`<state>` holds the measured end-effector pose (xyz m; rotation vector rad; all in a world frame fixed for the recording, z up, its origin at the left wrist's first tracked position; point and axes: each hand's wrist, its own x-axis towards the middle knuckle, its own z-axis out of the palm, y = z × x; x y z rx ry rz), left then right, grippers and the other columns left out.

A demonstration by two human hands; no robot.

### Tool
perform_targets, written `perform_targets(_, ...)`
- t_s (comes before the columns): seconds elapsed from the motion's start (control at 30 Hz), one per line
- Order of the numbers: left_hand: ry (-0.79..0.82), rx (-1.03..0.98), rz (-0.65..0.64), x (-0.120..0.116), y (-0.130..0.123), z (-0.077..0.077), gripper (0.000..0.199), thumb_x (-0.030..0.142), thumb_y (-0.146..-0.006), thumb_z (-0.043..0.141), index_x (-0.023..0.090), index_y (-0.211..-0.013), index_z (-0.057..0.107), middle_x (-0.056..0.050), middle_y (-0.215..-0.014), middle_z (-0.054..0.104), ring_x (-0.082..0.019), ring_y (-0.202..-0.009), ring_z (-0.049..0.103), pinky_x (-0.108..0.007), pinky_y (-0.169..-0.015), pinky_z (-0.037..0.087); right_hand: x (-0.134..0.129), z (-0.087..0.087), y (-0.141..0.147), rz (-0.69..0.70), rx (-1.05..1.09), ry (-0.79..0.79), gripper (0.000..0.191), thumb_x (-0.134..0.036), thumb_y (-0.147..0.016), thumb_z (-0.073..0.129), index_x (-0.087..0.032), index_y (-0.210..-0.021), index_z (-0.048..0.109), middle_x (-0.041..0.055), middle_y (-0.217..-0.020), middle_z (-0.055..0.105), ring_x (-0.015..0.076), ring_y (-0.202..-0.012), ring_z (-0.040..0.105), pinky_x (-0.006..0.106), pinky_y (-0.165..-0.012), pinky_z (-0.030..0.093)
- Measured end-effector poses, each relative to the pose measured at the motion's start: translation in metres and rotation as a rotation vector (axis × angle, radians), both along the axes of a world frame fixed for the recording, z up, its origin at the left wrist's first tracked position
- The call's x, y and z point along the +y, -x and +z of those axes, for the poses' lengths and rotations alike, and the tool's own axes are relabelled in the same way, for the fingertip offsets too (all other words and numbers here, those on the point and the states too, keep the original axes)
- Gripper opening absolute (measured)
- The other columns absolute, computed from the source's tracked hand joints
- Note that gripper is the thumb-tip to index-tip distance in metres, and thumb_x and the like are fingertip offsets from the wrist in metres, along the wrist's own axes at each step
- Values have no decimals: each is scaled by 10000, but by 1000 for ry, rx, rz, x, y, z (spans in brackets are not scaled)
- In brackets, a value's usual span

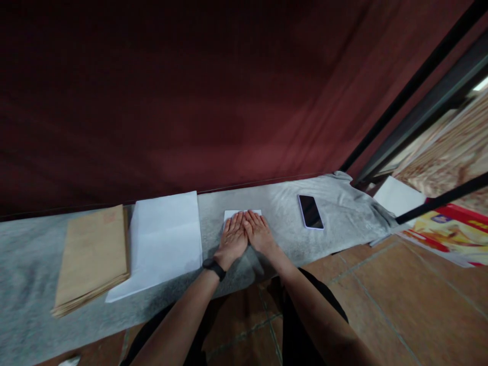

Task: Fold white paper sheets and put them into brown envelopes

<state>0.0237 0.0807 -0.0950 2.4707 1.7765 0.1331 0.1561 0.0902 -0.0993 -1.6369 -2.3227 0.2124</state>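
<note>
Both my hands lie flat, side by side, on a small piece of white paper (244,212) on the grey cloth. My left hand (233,238) has its fingers stretched out and pointing away from me. Beside it, my right hand (260,234) is also flat, and the two touch near the thumbs. Most of the paper is hidden under them; only its far edge and a bit at the left show. Left of my hands is a stack of larger white sheets (168,236). A pile of brown paper envelopes (93,254) sits further left.
A grey cloth (278,203) covers the long narrow surface. To the right lies a phone (311,211), dark screen up. A dark red curtain (229,117) hangs behind. Black metal bars (412,91) and a colourful printed box (450,231) stand at the right, above the tiled floor (381,300).
</note>
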Motion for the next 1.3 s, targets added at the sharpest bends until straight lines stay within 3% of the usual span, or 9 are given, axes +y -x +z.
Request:
perform_targets(0.37, -58, -60, 111, 1, 7, -2, 598, 289, -1016, 278, 87, -1578, 316, -128, -1653, 303, -244, -1554, 216, -456, -1273, 156, 0, -6, -18, -34, -107, -83, 517, -344, -1071, 338, -166, -1553, 400, 111, -1614, 380, 272, -1492, 364, 475, -1222, 259)
perform_targets(0.8, 11, 21, 202, -2, 29, 4, 610, 327, -1037, 260, 76, -1593, 263, -129, -1666, 256, -243, -1559, 194, -434, -1270, 161, -1, -6, -50, -120, -147, -27, 553, -389, -1076, 303, -154, -1574, 357, 126, -1644, 319, 301, -1503, 331, 495, -1220, 223)
perform_targets(1.07, -46, 45, 299, -8, 38, 7, 609, 272, -1015, 290, 17, -1568, 294, -184, -1648, 278, -283, -1552, 212, -489, -1267, 178, -1, 7, -55, -164, -134, -37, 562, -355, -1070, 304, -83, -1557, 369, 146, -1645, 295, 312, -1518, 298, 516, -1242, 175)
perform_targets(1.17, -125, -26, 197, -15, 28, 7, 603, 259, -1009, 281, 38, -1570, 306, -174, -1639, 308, -265, -1553, 214, -487, -1269, 194, -6, 11, -43, -86, -89, -48, 560, -350, -1074, 278, -97, -1567, 351, 126, -1651, 286, 282, -1521, 303, 481, -1247, 195)
perform_targets(1.3, -99, -89, -25, -27, 11, 4, 595, 233, -1001, 261, 74, -1572, 319, -138, -1645, 318, -238, -1554, 210, -468, -1269, 213, -17, 6, -25, 88, -39, -19, 550, -372, -1076, 281, -158, -1579, 339, 87, -1644, 317, 223, -1524, 307, 424, -1246, 241)
